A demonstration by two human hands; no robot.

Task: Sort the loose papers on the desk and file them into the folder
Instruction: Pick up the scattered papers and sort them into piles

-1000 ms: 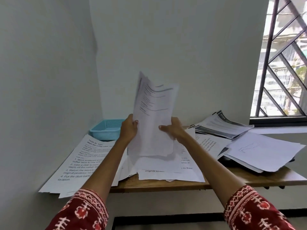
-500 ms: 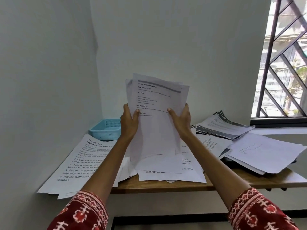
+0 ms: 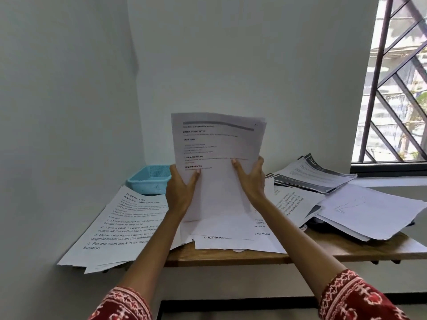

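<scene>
Papers in a held sheaf [image 3: 217, 158] stand upright at the centre of the frame, long axis vertical, printed face toward the camera, lower edges down among the sheets on the worktop [image 3: 300, 254]. The left hand [image 3: 181, 192] holds the sheaf's left edge, thumb across the front; the right hand [image 3: 250, 181] holds the right edge the same way, so each grip is closed on the paper. Headings on the front sheet read "TASK DESCRIPTION" and "REQUIRED PROPS"; the finer lines are too blurred to read. At lower left a loose sheet [image 3: 120, 227] overhangs the worktop's edge, its long axis running toward the upper right, titled "Wipe the coffee table clean" above numbered steps. A blue basket [image 3: 147, 179] sits behind it in the corner. At right, dark-banded booklets [image 3: 312, 174] marked "3104" lie fanned, and just below them in the frame a blank pile [image 3: 369, 211] slants toward the lower right.
</scene>
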